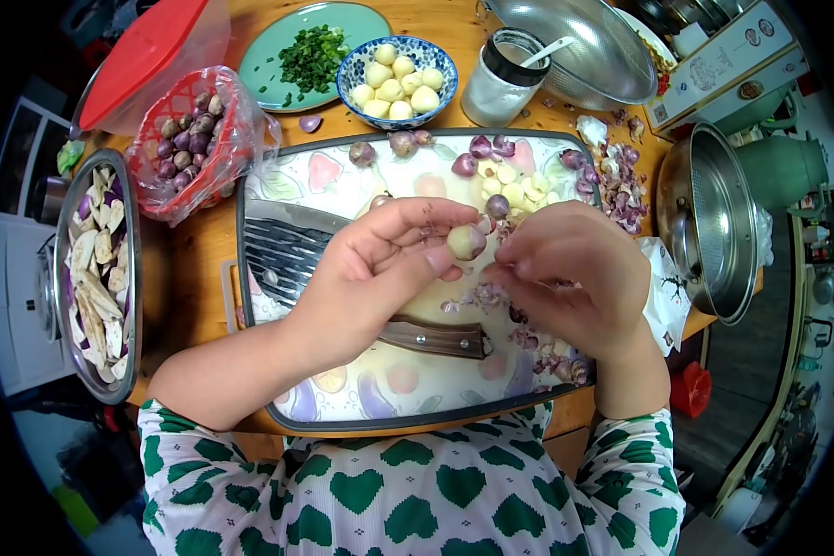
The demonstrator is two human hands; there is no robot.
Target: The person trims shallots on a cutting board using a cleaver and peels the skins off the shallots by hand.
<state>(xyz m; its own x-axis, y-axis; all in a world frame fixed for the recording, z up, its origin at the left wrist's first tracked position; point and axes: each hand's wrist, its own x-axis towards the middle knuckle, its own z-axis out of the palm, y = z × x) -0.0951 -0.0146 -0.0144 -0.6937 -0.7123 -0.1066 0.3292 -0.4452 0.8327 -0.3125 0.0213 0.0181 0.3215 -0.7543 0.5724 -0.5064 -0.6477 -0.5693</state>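
Note:
A small partly peeled garlic bulb [466, 243] is pinched between the thumb and fingers of my left hand [380, 269], above the patterned cutting board [398, 405]. Close to its right side is my right hand [574, 278], fingers curled together in a pinch and slightly blurred; what they grip, if anything, is hidden. Beneath my left hand lies a cleaver with a dark striped blade [283, 255] and a brown wooden handle [435, 336]. Peeled garlic cloves [526, 188] sit on the board beyond my hands, beside purple-skinned garlic [465, 165]. Purple skin scraps [547, 352] are scattered at the right.
At the back stand a blue-patterned bowl [345, 79] of peeled garlic, a green plate [259, 69] with chopped scallions, and a jar [500, 91]. A red basket [148, 139] of unpeeled garlic and a tray [132, 343] of eggplant strips are left. Metal strainers [713, 222] [584, 56] stand right.

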